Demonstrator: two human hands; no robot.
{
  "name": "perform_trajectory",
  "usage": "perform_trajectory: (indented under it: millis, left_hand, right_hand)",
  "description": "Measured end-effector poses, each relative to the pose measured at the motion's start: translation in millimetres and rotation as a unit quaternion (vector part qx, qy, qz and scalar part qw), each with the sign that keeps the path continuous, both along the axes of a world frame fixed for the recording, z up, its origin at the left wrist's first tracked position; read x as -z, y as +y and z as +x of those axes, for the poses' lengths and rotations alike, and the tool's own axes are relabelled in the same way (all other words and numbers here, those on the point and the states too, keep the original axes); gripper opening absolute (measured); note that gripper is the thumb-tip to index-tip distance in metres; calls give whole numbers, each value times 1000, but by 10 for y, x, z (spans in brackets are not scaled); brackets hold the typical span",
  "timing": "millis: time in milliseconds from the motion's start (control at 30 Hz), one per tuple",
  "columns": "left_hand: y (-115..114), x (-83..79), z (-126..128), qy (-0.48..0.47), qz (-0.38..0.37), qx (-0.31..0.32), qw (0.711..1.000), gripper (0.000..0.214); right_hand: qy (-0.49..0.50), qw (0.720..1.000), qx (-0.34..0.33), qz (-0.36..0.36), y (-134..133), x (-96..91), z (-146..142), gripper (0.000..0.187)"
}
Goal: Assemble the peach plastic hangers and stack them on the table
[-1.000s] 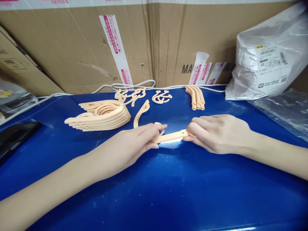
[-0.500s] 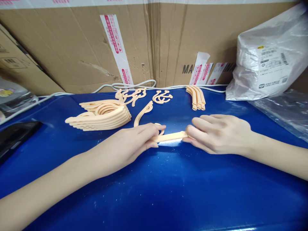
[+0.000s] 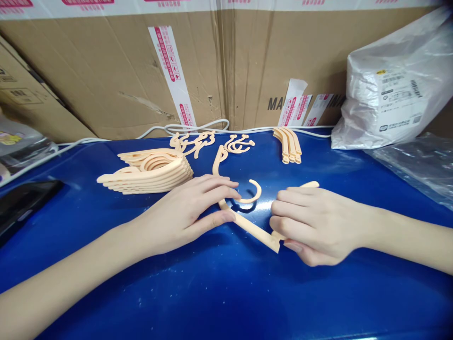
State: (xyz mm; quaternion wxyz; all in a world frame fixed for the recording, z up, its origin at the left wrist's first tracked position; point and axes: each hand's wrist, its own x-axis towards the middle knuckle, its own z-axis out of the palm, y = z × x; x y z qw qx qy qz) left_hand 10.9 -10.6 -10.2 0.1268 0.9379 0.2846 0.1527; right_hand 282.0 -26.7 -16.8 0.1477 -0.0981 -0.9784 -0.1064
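Note:
My left hand [image 3: 200,208] is closed with thumb and fingers on a beige plastic clothes hanger [image 3: 256,230]. Its curved hook [image 3: 259,191] points away from me, and one end curls up beyond my fingers. My right hand [image 3: 314,226] wraps round a beige hanger arm [image 3: 310,184], whose rounded tip sticks out past the knuckles. The arm's inner end lies against the lower right end of the hanger; my fingers hide whether they are joined. To the left of the hook, a neat stack of beige hangers [image 3: 159,182] lies on the blue table [image 3: 226,293].
Loose beige hooks [image 3: 239,144] and more curved pieces [image 3: 194,141] lie at the back. Several hanger arms [image 3: 288,146] sit back right. Behind are a cardboard box [image 3: 247,66] and a white cable [image 3: 155,126]. A plastic parcel [image 3: 392,94] stands right; a black object [image 3: 28,205] lies left.
The hanger has turned so its hook and left end show, and its right end has come nearer me. My right hand has moved down and now has an arm's tip showing above it.

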Motion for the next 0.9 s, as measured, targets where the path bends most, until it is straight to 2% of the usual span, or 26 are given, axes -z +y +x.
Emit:
perform_trajectory:
  millis: [233,467,633,800,900]
  left_hand:
    - [-56,-32,26,-21,16,-23,999,28]
    - [-39,-54,30,3,27,-25,999,32]
    - [-34,-57,10,-41,15,-20,999,31]
    - [-37,-58,-1,-59,36,-18,997,29]
    - [-31,-63,-4,-62,23,-7,998,28]
  right_hand:
    - [28,997,-10,-73,-3,22,-15,19]
    - [32,997,-8,-77,-42,30,-9,26]
    - [48,995,-12,-90,-64,18,-10,25]
    - [52,996,-8,-75,-46,26,-1,25]
    - [53,996,-17,-66,-46,32,0,25]
